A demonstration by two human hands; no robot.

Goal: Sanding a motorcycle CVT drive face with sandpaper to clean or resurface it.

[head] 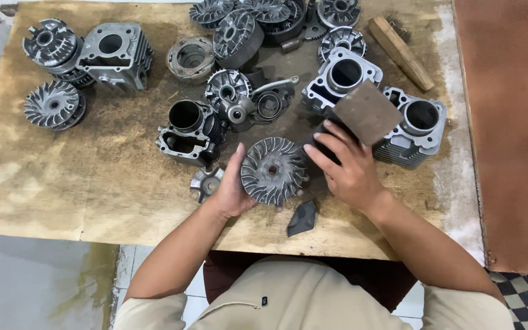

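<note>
In the head view, the left hand (230,189) cupped a finned pulley disc (273,170) from its left rim, thumb up along the edge. The disc was tilted with its fan blades facing up, just in from the near edge of the plywood bench (62,183), about midway along it. The right hand (346,168) closed its fingers on a brown abrasive sheet (368,112), held just right of the disc and apparently not yet touching the blades. The sheet hid part of a cylinder block (420,125) beyond it. A dark scrap (302,219) lay near the bench edge below the disc.

The disc seemed gripped and presented, with the rubbing not begun. Bringing the sheet onto it would call for a steady left hold and a flat pass over the fins.
</note>
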